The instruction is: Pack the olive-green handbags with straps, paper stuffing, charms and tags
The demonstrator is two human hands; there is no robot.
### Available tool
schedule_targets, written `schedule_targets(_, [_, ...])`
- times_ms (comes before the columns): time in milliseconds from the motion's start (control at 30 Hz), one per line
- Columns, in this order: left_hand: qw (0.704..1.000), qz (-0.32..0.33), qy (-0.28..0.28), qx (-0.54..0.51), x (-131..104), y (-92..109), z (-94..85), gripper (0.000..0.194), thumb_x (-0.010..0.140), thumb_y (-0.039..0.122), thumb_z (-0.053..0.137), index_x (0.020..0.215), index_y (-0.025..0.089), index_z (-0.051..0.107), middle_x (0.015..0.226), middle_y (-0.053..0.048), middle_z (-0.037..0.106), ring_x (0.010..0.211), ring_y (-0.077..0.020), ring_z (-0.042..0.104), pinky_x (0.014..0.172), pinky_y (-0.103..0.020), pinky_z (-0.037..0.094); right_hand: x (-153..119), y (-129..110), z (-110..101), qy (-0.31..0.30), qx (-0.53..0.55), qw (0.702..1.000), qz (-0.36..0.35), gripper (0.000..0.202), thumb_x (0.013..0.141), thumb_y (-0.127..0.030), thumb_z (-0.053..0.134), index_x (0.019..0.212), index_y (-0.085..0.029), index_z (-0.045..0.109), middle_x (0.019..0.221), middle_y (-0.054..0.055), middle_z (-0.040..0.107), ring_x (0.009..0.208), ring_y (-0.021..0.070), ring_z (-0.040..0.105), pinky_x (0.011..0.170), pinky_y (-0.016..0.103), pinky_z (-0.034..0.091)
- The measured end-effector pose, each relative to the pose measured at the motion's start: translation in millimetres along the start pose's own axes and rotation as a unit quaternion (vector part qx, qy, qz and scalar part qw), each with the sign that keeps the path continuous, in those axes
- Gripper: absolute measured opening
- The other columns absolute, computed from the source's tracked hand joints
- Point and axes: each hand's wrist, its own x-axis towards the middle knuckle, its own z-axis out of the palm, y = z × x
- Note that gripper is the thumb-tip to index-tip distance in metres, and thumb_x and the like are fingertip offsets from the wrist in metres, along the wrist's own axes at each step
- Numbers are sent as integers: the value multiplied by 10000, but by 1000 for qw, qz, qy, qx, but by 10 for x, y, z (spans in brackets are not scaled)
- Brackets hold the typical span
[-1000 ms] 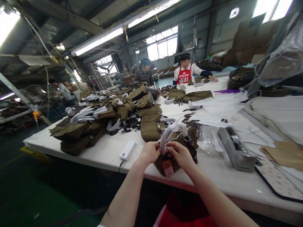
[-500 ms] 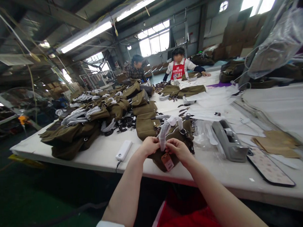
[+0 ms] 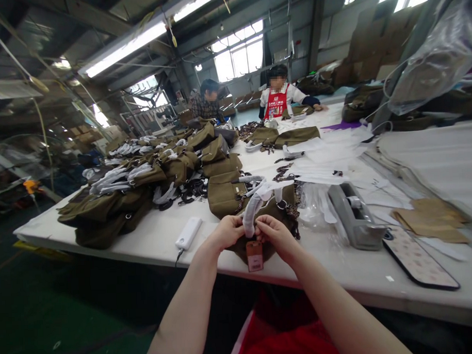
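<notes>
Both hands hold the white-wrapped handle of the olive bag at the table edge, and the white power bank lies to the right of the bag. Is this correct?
Not quite. In the head view, the power bank lies left of the bag, beyond the left hand. The rest holds: left hand and right hand both grip the white-wrapped handle at the table edge.

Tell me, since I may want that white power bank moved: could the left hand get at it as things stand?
Probably yes. The power bank lies on bare table just left of the left hand, nothing between them. But that hand now pinches the bag's wrapped handle.
</notes>
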Motion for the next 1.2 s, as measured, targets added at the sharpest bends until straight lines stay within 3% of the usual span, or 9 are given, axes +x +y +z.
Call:
schedule_targets(367, [999, -3, 42, 0, 40, -69, 52, 211, 721, 264, 671, 823, 102, 760, 548, 27, 597, 425, -39, 347, 417, -174, 284, 26, 44, -16, -6, 63, 998, 15, 363, 747, -456, 720, 963, -195, 590, 663, -40, 583, 545, 85, 486, 522, 214, 358])
schedule_targets(733, [999, 10, 35, 7, 72, -125, 25, 222, 725, 292, 659, 783, 94, 740, 567, 21, 597, 419, -35, 350, 418, -178, 300, 56, 36, 16, 13, 27, 999, 10, 337, 743, -445, 719, 934, -192, 603, 648, -32, 604, 528, 85, 497, 505, 209, 371])
schedule_targets(967, [999, -16, 28, 14, 76, -130, 12, 268, 722, 330, 656, 812, 91, 736, 539, 33, 553, 387, -35, 327, 355, -178, 223, 71, 40, 17, 25, 17, 999, 17, 342, 739, -443, 716, 933, -186, 601, 637, -30, 607, 508, 81, 494, 492, 206, 369])
schedule_targets(1200, [999, -2, 35, 9, 59, -80, 29, 174, 733, 262, 653, 742, 112, 742, 557, 33, 602, 424, -38, 377, 457, -185, 333, 84, 34, 32, 12, -29, 999, 7, 338, 750, -450, 693, 935, -186, 590, 614, -36, 601, 502, 84, 507, 472, 197, 355])
